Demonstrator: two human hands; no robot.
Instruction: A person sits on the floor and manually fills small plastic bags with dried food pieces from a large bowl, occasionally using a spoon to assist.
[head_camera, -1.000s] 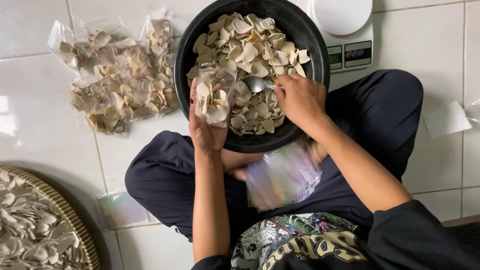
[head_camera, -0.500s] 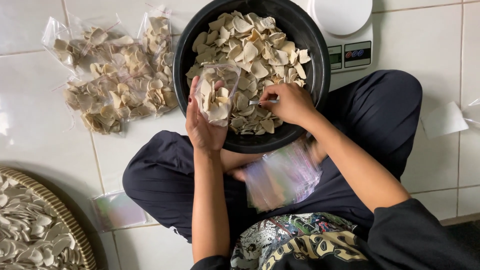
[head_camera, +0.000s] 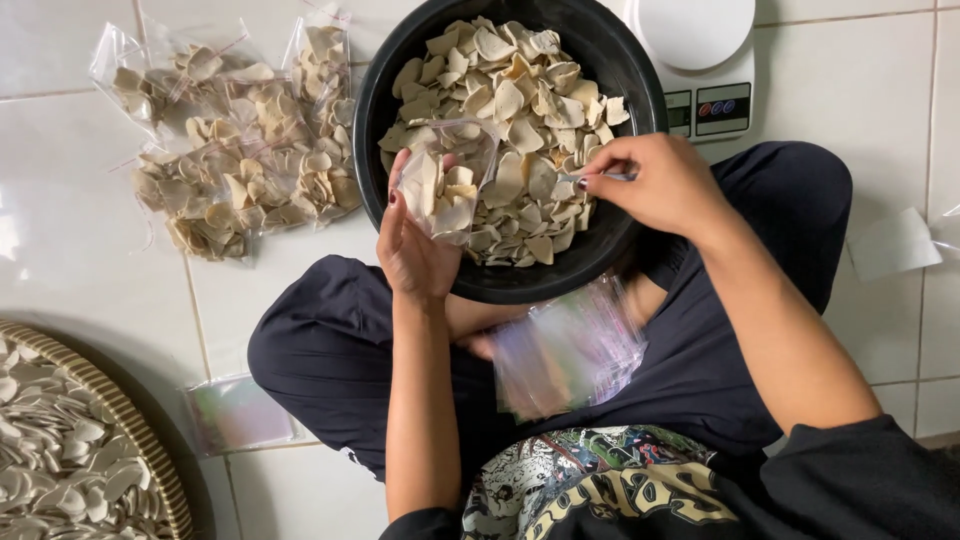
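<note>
Filling a small clear bag with chips over a black bowl, on the tiled floor.

Head view: the left hand (head_camera: 415, 245) holds the bag (head_camera: 445, 185) open at the bowl (head_camera: 375, 130) rim; the right hand (head_camera: 655, 185) is closed on what seems a spoon (head_camera: 600, 177). The bag is light, limp and slippery, best pinched at its mouth; the chips (head_camera: 520, 90) look brittle.

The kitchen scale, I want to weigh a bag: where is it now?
In the head view the white kitchen scale sits on the tiled floor at the top, right behind the black bowl, beyond the right hand.
</note>
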